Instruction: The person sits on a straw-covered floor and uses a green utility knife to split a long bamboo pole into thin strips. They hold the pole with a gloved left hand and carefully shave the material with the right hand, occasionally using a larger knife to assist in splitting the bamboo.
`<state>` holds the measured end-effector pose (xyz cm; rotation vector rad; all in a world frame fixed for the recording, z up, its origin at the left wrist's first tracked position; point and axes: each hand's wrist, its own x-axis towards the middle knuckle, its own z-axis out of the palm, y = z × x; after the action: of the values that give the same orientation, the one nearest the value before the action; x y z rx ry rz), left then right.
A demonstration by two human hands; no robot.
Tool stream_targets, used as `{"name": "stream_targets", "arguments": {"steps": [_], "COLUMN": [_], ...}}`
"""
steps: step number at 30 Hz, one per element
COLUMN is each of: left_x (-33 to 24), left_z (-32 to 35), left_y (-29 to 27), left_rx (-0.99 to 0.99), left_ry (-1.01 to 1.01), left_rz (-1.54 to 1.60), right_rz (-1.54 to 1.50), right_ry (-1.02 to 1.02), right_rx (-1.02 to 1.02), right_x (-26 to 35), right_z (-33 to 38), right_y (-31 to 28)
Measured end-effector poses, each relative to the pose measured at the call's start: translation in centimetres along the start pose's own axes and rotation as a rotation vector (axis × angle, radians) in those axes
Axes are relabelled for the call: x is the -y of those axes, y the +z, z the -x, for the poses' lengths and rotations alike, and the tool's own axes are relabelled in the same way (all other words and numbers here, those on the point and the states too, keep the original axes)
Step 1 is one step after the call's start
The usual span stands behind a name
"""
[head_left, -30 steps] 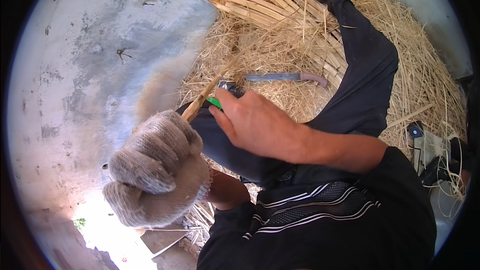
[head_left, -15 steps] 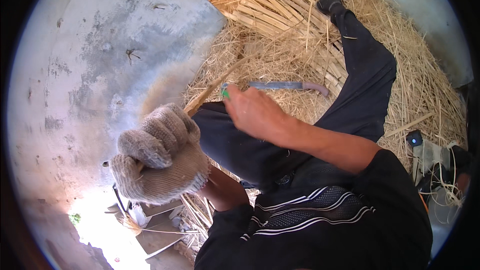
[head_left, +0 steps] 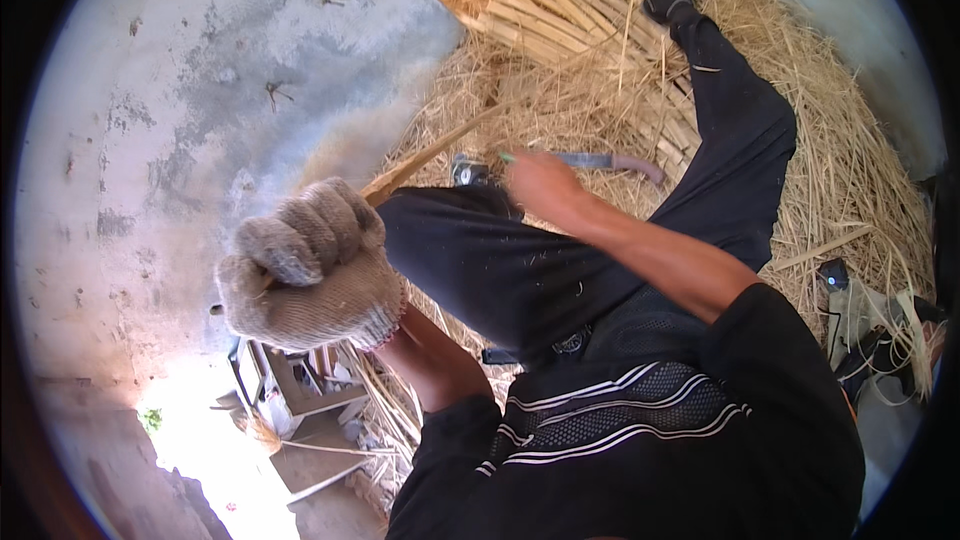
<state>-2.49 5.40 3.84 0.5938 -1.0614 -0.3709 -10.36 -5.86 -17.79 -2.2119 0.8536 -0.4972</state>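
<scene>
In a grey knitted glove, my left hand (head_left: 310,265) is closed around one end of a long, flat tan strip of wood or bamboo (head_left: 430,152). The strip slants up and away from the fist over the straw. My right hand (head_left: 545,187), bare, is closed just right of the strip, above my bent left leg. A small tool with a green part (head_left: 507,156) pokes out of its fingers; the rest of it is hidden in the grip. Beyond the right hand, a machete (head_left: 632,166) with a brownish handle lies on the straw.
Loose straw (head_left: 840,180) covers the floor, with several split strips (head_left: 545,15) piled at the far side. A weathered pale slab (head_left: 160,140) stands along the left. Bags and cords (head_left: 880,330) lie at the right. My legs frame the work area.
My right hand has moved right and slightly away from the gloved hand, with the green tool. The gloved fist has risen slightly in view. More of my left shoe now shows.
</scene>
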Motion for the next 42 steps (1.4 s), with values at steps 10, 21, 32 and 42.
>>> {"name": "stream_targets", "arguments": {"steps": [10, 21, 32, 42], "left_x": [1.0, 0.9, 0.3, 0.6], "left_z": [-0.3, -0.4, -0.7, -0.9], "left_y": [2.1, 1.6, -0.5, 0.0], "left_rx": [-0.004, 0.250, 0.181, 0.172], "left_ry": [-0.005, -0.046, 0.002, -0.024], "left_rz": [-0.071, -0.130, -0.159, -0.095], "right_rz": [-0.375, 0.071, -0.300, -0.202], "right_ry": [-0.127, 0.100, -0.089, -0.177], "right_rx": [-0.140, 0.262, -0.106, -0.158], "right_x": [7.9, -1.3, 6.0, 9.3], "right_z": [3.4, 1.2, -0.3, 2.1], "right_y": [-6.9, -0.6, -9.4, -7.0]}}
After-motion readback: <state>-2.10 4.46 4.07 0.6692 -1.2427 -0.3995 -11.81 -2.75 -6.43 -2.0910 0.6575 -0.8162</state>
